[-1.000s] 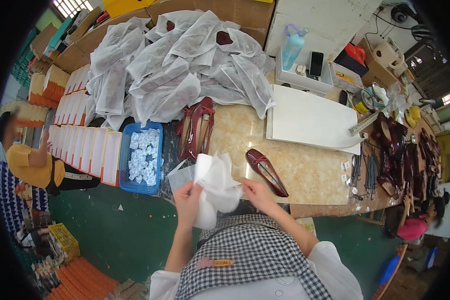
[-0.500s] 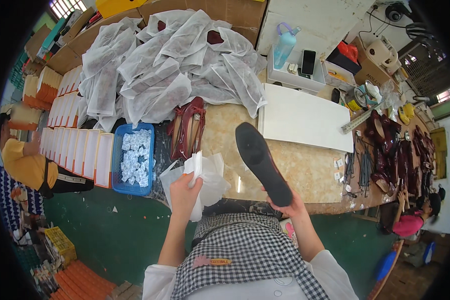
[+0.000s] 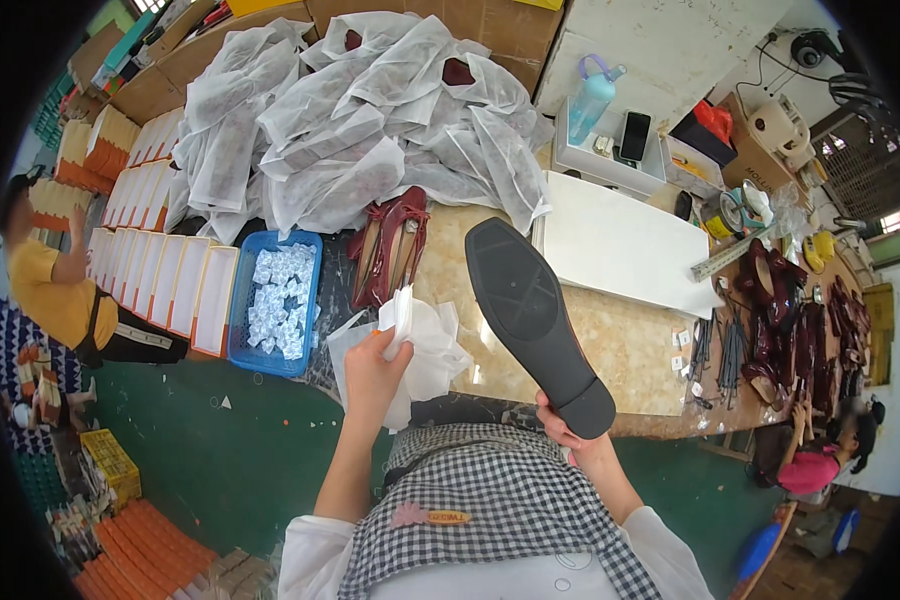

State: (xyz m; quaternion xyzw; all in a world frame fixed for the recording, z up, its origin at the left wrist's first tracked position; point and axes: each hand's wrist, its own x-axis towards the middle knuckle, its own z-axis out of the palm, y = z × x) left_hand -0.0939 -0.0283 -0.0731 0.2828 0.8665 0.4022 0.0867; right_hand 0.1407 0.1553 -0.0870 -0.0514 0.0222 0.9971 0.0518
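My right hand (image 3: 574,432) grips a shoe (image 3: 526,310) by its heel end, black sole facing up at me and toe pointing away to the upper left. The shoe's upper is mostly hidden beneath the sole. In my left hand (image 3: 374,372) is bunched white tissue paper (image 3: 422,350), pinched between thumb and fingers, with thin sheets hanging over the table's near edge. Just beyond it lies a pair of dark red glossy flat shoes (image 3: 390,245) with bows, soles down on the table.
A heap of shoes in white translucent bags (image 3: 350,130) covers the far left. A blue basket (image 3: 315,300) of small clear packets stands beside open white boxes (image 3: 175,285). White board (image 3: 620,240) and more red shoes (image 3: 765,330) lie right. Two people work nearby.
The shoe in my right hand has tilted, so its sole shows more fully and its heel block now faces me. The view has shifted slightly; my left hand still holds the tissue paper.
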